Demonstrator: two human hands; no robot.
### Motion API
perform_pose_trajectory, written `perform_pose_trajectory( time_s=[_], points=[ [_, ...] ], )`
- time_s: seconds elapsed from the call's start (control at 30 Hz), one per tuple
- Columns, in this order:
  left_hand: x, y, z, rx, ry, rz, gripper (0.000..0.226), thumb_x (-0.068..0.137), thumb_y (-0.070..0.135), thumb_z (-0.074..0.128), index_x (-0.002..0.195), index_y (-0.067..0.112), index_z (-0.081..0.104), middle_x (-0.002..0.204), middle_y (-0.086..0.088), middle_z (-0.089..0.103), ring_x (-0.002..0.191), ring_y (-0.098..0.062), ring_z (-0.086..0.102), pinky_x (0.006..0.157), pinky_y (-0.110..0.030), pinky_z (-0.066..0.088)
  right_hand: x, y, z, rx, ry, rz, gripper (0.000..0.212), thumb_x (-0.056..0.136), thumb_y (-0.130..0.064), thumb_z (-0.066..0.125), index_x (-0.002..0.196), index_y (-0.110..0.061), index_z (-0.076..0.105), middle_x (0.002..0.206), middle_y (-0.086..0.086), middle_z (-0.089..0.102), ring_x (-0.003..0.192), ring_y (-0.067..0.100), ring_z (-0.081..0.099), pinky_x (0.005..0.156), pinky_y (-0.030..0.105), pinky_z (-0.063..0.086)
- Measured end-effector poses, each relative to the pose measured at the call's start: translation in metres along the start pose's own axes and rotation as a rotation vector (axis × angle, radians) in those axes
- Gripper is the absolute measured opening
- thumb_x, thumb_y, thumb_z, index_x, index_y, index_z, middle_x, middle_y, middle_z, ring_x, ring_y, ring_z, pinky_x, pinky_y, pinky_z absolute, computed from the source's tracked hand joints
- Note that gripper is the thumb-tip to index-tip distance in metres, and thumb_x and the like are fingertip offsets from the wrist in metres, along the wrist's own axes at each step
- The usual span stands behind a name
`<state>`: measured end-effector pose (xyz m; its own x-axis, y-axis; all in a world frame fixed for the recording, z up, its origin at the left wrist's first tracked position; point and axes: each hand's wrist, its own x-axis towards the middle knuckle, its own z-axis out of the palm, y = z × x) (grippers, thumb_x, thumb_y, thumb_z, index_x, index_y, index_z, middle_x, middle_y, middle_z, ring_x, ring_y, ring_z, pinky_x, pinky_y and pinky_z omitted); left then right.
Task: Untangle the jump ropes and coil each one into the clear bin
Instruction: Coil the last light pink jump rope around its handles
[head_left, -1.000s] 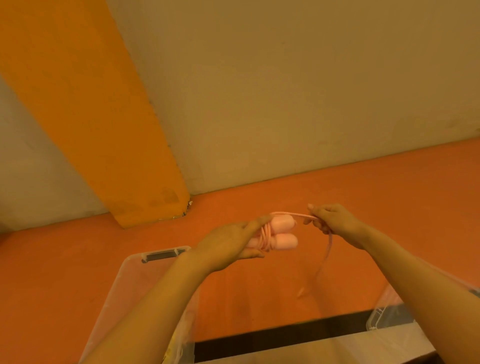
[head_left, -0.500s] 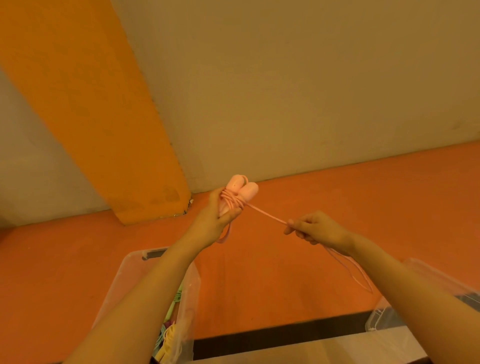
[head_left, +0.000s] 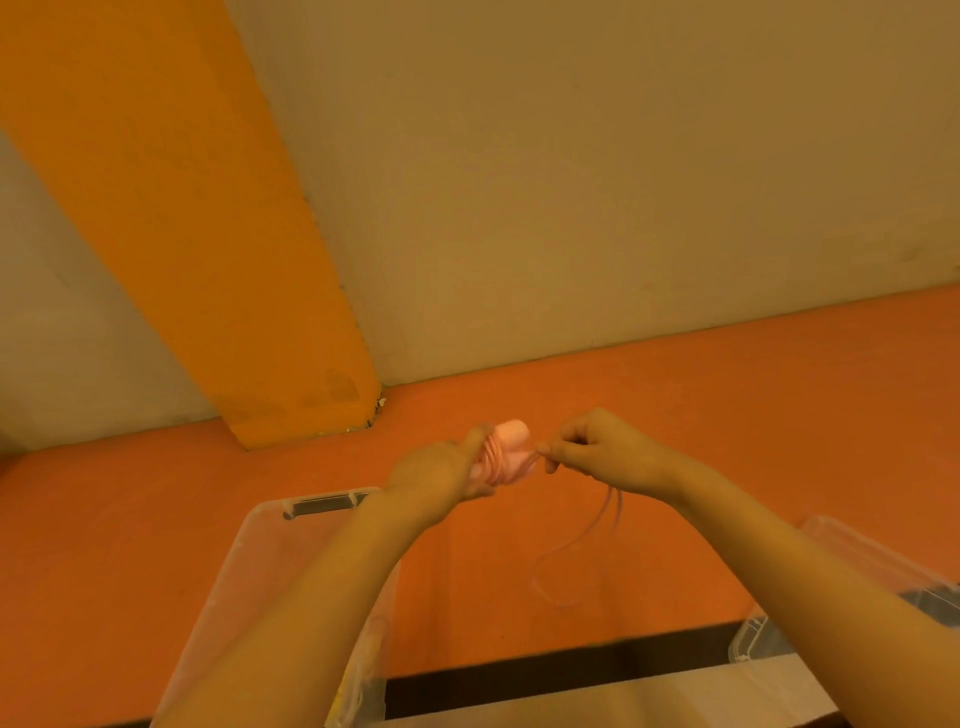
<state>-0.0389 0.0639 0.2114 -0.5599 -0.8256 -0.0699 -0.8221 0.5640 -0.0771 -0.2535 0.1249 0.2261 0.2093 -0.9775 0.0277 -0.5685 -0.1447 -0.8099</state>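
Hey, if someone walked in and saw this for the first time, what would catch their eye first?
Probably the pink jump rope held up mid-frame: the left hand grips its two handles with cord wound round them, the right hand pinches the cord, and a loose loop dangles below. Next, the orange pillar at upper left, and the clear bin at lower left.

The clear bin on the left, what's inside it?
The clear bin is mostly covered by the left forearm. Through its wall, near the bottom edge, a blurred bit of yellowish and pale cord shows; nothing more can be made out.
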Motion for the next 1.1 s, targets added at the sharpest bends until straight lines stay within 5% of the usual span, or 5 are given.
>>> perform_pose_trajectory(
  time_s=[0.17,0.5,0.67,0.97,1.1],
  points=[
    [-0.005,0.018,0.002,0.082,-0.079,0.21,0.076,0.09,0.05,0.056,0.149,0.027,0.014,0.111,-0.015,0.058,0.098,-0.036,0.058,0.068,-0.037,0.04,0.002,0.009,-0.001,-0.021,0.071,0.007,0.046,0.092,-0.032,0.06,0.068,0.007,0.056,0.051,-0.006,0.03,0.044,0.006,0.025,0.044,0.019,0.021],
    [-0.017,0.051,-0.01,0.047,-0.024,0.487,0.079,0.09,0.046,0.059,0.148,0.013,0.017,0.118,-0.017,0.055,0.099,-0.035,0.057,0.071,-0.036,0.041,0.007,0.034,-0.012,-0.021,0.184,0.001,0.052,0.091,-0.035,0.06,0.047,-0.016,0.041,0.041,-0.01,0.031,0.041,0.006,0.027,0.044,0.02,0.022],
    [-0.018,0.059,-0.013,0.061,0.002,0.588,0.079,0.092,0.046,0.054,0.152,0.034,0.005,0.1,-0.014,0.054,0.085,-0.03,0.053,0.062,-0.034,0.033,0.008,0.04,-0.011,0.009,0.166,0.003,0.055,0.09,-0.034,0.06,0.058,0.009,0.05,0.048,0.001,0.03,0.046,0.009,0.025,0.044,0.021,0.022],
    [-0.019,0.044,-0.018,-0.013,0.005,0.509,0.075,0.093,0.051,0.05,0.151,0.039,0.005,0.104,-0.008,0.053,0.089,-0.025,0.053,0.068,-0.037,0.04,0.002,0.055,-0.021,0.147,0.2,0.111,0.054,0.097,-0.031,0.051,0.045,-0.018,0.056,0.043,-0.001,0.042,0.042,0.01,0.034,0.047,0.027,0.028],
    [-0.016,0.023,-0.016,-0.206,0.039,0.407,0.078,0.089,0.054,0.056,0.149,0.045,0.006,0.126,-0.007,0.056,0.105,-0.028,0.056,0.078,-0.036,0.046,-0.004,0.063,-0.03,0.235,0.24,0.186,0.05,0.098,-0.033,0.048,0.059,-0.008,0.066,0.046,0.001,0.042,0.045,0.014,0.034,0.05,0.029,0.028]
  ],
)
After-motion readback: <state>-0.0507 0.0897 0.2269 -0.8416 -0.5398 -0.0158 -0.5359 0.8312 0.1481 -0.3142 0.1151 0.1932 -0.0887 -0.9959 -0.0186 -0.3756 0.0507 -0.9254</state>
